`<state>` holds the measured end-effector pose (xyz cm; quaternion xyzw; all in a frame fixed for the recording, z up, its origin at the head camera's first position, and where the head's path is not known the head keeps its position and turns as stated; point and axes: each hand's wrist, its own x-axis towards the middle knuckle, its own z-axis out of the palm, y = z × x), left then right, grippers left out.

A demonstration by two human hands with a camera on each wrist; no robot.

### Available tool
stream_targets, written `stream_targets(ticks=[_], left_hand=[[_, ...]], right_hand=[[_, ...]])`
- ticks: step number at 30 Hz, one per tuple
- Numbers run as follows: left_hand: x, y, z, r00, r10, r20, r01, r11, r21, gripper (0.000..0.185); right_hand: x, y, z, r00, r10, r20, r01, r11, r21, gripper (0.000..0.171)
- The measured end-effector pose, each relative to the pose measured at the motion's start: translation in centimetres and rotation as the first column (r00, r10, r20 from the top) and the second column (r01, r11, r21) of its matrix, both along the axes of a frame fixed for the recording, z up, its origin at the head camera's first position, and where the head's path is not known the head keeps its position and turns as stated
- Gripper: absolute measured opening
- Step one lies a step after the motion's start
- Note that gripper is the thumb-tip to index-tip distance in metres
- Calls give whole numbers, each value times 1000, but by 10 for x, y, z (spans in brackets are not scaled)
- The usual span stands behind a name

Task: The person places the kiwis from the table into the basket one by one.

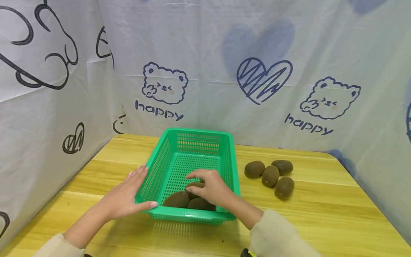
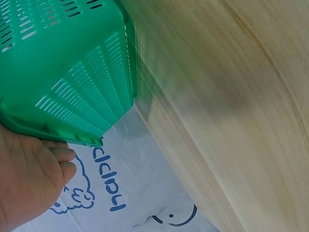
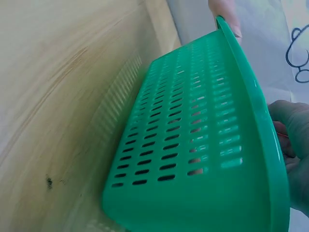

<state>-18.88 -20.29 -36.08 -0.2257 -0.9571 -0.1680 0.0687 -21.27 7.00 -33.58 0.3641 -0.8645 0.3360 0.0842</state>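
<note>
Wooden table (image 1: 321,210), right hand (image 1: 212,186) (loosely spread), kiwis (image 1: 176,200) beneath

The basket (image 1: 192,213) stood on the table (image 1: 321,214). In the basket's near end lay several kiwifruit (image 1: 176,200), with the right hand (image 1: 213,187) over them; the left hand (image 1: 126,198) was at its near left corner. Four loose kiwifruit (image 1: 270,176) sat grouped to the basket's right, and a cloth (image 1: 205,43) hung behind the basket
</note>
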Motion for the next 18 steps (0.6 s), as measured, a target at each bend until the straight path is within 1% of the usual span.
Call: stream_targets(ticks=[6, 8, 14, 16, 18], left_hand=[[0, 0, 0, 1000, 2, 7, -2, 1000, 3, 99], [0, 0, 0, 1000, -2, -2, 2, 1000, 0, 98], [0, -1, -1, 1000, 6, 17, -6, 1000, 6, 99], [0, -1, -1, 1000, 10, 26, -10, 1000, 10, 99], [0, -1, -1, 1000, 10, 20, -10, 1000, 10, 99]], right_hand=[[2, 14, -2, 997, -71, -20, 68, 991, -114, 27], [3, 19, -2, 995, -96, -26, 92, 985, -144, 27], [3, 35, -5, 984, -178, -8, 172, 960, -221, 29], [4, 41, -7, 979, -202, -23, 190, 951, -245, 30], [5, 47, -9, 975, -219, -45, 200, 943, -265, 30]])
